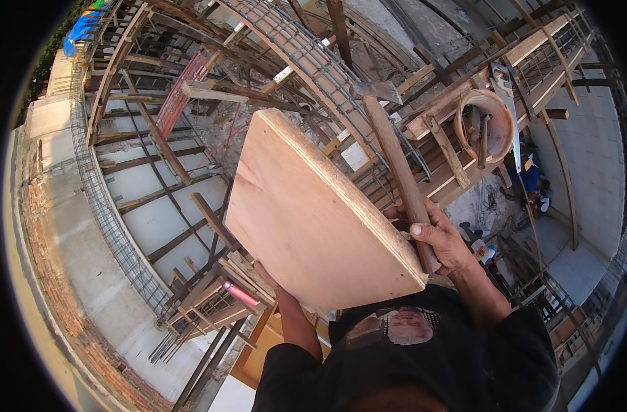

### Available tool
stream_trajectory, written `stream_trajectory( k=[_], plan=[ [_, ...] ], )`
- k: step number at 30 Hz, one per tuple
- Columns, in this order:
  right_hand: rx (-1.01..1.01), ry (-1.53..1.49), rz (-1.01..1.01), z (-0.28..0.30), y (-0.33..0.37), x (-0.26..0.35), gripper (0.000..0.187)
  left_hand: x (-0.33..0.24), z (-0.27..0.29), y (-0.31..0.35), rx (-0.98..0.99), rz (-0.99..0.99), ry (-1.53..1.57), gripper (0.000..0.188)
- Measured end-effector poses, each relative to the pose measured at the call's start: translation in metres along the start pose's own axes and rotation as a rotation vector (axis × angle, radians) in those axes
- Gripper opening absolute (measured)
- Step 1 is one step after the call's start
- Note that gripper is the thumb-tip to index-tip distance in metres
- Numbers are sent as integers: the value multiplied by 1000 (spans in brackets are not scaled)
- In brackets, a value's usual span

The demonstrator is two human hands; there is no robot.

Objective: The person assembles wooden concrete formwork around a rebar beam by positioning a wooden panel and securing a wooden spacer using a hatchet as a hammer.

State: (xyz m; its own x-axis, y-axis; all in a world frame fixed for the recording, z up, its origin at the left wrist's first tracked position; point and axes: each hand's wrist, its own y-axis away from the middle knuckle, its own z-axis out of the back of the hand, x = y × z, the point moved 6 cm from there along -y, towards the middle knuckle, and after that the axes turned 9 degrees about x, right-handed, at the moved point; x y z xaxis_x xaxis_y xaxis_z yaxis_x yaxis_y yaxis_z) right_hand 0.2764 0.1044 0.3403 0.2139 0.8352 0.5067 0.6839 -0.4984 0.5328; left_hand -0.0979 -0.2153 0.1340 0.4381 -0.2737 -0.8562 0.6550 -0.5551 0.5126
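The right hand (440,237) closes round a brown wooden-handled, metal-headed tool (394,147); the left hand (264,275), closure hidden, touches the seven o'clock edge of a central pale-tan wooden panel (310,213), smooth-faced, rough-edged.

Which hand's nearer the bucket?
Right. Your right hand grips the wooden-handled tool, below and left of the bucket in the picture; your left hand is farther off, at the board's lower-left edge.

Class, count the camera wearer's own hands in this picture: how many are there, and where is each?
2. The left hand is at the wooden panel's lower left edge, partly hidden; the right hand grips the wooden-handled tool by the panel's right edge.
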Motion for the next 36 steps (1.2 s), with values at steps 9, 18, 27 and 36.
stream_trajectory(
  k=[9,18,27,36],
  plan=[
    [-74,145,-216,-10,7,13,76,-3,-54,-2,-94,36,230,46],
    [8,182,-229,-34,5,25,86,33,-68,0,134,94,223,80],
    [32,122,-222,-39,-3,24,87,57,-72,10,271,176,195,81],
    [-22,100,-226,-36,4,23,76,64,-84,38,190,274,409,82]
  ],
)
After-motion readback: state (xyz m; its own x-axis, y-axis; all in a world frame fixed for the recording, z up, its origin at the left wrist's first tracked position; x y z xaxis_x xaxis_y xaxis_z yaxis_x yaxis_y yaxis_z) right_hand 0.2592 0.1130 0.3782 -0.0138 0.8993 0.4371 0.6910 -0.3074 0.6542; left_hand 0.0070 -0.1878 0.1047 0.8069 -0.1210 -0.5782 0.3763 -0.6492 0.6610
